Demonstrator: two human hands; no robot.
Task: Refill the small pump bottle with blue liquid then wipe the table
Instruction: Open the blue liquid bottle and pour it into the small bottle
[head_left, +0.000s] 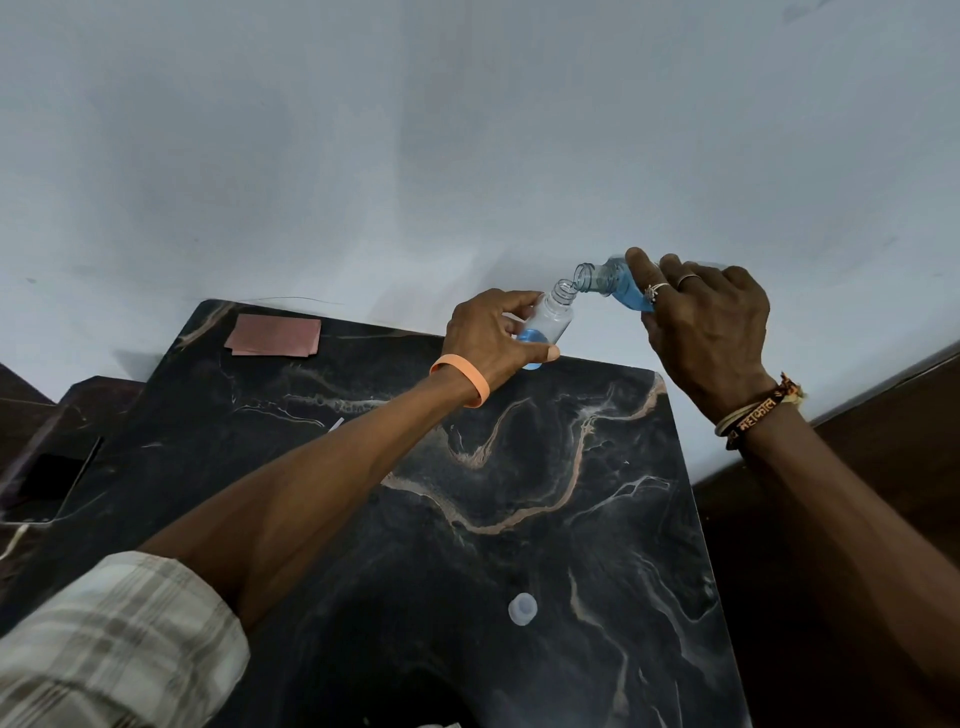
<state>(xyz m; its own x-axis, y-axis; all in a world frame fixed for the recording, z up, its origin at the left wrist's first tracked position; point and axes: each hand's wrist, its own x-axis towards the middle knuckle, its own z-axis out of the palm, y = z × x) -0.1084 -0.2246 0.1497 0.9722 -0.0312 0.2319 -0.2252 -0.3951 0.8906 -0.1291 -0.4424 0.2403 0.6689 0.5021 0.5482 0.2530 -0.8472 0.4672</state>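
Observation:
My left hand grips a small clear bottle above the far edge of the black marble table. The bottle is uncapped, tilted, and holds a little blue liquid at its bottom. My right hand grips a larger clear bottle of blue liquid, tipped so its open mouth meets the small bottle's neck. A thin stream runs between the two mouths. A pink folded cloth lies at the table's far left corner.
A translucent cap stands on the table near me. A white strip lies mid-table. A phone rests on a dark surface to the left. A pale wall rises behind the table.

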